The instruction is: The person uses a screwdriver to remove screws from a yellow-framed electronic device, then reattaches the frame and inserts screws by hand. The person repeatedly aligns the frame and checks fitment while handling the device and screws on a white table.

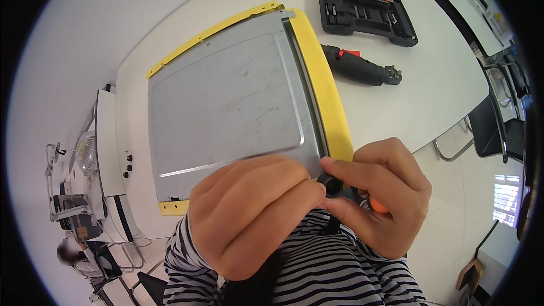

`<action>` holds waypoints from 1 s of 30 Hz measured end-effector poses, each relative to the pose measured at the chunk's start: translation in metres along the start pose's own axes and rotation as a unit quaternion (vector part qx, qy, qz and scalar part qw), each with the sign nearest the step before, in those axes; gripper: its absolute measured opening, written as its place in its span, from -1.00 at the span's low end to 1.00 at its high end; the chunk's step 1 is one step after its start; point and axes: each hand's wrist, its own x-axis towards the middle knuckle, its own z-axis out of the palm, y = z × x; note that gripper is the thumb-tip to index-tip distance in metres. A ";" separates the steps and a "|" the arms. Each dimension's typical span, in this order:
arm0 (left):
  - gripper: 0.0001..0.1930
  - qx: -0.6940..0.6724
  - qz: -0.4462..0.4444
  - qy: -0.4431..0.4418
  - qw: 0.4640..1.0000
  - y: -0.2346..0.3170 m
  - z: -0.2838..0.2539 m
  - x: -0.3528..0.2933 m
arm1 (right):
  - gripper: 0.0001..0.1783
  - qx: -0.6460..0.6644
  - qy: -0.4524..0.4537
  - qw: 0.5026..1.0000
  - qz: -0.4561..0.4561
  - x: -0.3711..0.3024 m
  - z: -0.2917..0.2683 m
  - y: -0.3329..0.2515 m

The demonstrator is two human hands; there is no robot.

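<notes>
In front of my chest, my left hand [255,209] and my right hand [382,190] meet at the near right corner of a grey metal panel [226,102] with yellow edges. A small black round piece [330,184] with a hollow end is pinched between the fingertips of both hands. The left fingers are curled and seen from the back, so their tips are partly hidden. Tucked in the right palm is an orange-and-black item [378,205], mostly covered by the fingers; I cannot tell its kind. The panel lies flat on the table.
A black power screwdriver [362,68] with a red switch lies right of the panel. Behind it sits an open black tool case [362,20] with bits. Several small black round pieces [129,167] stand left on the white table [430,96]. A person [85,258] is at far left.
</notes>
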 end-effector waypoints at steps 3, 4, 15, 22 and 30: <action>-0.84 0.009 -0.020 0.001 1.000 0.002 0.000 0.001 | -0.56 0.012 0.002 1.000 0.001 0.000 0.001 0.004; -0.84 0.017 -0.026 0.005 1.000 0.004 -0.002 0.002 | -0.55 0.020 0.003 1.000 -0.004 0.000 0.001 0.004; -0.85 -0.030 -0.118 0.123 0.985 0.012 -0.036 -0.051 | -0.69 -0.148 0.082 0.977 0.127 -0.006 -0.008 0.029; -0.83 -0.542 -0.374 0.254 0.709 0.043 -0.036 -0.127 | -0.78 -0.292 0.026 0.947 0.129 -0.013 0.020 0.080; -0.87 -0.105 -0.510 0.215 0.826 0.006 -0.040 -0.186 | -0.75 -0.400 -0.014 0.901 0.169 -0.024 0.023 0.098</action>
